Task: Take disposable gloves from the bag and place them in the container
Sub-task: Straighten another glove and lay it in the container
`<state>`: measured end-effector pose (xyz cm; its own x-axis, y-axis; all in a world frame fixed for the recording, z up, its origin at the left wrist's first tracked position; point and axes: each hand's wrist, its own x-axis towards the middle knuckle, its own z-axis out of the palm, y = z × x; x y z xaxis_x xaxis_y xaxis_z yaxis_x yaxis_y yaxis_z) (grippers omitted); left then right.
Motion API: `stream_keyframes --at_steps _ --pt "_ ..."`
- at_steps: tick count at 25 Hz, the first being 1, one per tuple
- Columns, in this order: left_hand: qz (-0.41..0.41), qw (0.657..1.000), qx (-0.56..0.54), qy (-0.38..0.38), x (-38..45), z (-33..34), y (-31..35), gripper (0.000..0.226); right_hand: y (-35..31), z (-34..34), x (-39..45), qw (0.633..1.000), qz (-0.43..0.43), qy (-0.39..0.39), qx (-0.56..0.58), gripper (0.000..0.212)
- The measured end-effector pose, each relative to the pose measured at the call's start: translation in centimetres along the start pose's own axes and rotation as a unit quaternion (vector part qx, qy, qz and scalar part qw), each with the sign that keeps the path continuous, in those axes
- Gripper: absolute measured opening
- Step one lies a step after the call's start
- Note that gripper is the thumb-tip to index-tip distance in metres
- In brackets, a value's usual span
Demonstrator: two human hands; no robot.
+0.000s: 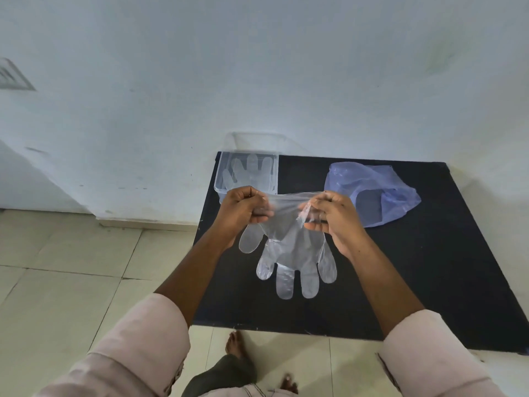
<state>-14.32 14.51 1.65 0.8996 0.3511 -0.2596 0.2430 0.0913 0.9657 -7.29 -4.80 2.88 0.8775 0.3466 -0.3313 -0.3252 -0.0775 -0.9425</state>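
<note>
Two hands hold one thin, clear plastic disposable glove (292,253) by its cuff above the black rectangular tabletop (429,267). The left hand (243,207) is closed in a pinch on the left end of the cuff and the right hand (329,214) is pinched on the right end, so the cuff is stretched taut between them and the glove's fingers hang down toward the person.

The clear rectangular plastic container (246,174) sits at the far left corner of the table, just beyond the left hand, and at least one glove (249,170) already lies flat inside it. The crumpled blue-violet plastic bag (372,193) lies to the right, near the right hand, its opening facing the person.

The step in hand appears to be carrying this glove to the container. To do it well, I would keep both pinches firm but the stretch gentle, since the film looks flimsy and may tear or cling. Lowering the hanging fingers in first and laying the cuff down last should let it settle flat on the one below.

The table stands against a pale bluish-white wall (257,67), on a floor of cream tiles (71,267). A bare foot (236,346) shows below the table's near edge.
</note>
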Motion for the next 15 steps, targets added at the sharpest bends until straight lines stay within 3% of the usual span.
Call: stream_keyframes --at_steps 5,15 --pt "-0.005 1.000 0.002 -0.015 4.5 -1.8 1.5 0.006 -1.6 2.0 3.7 1.000 -0.008 0.022 -0.011 0.022" --pt "0.013 0.999 0.002 -0.048 15.4 -7.5 4.1 0.020 -4.6 7.6 12.9 0.996 -0.019 0.054 -0.069 0.016"
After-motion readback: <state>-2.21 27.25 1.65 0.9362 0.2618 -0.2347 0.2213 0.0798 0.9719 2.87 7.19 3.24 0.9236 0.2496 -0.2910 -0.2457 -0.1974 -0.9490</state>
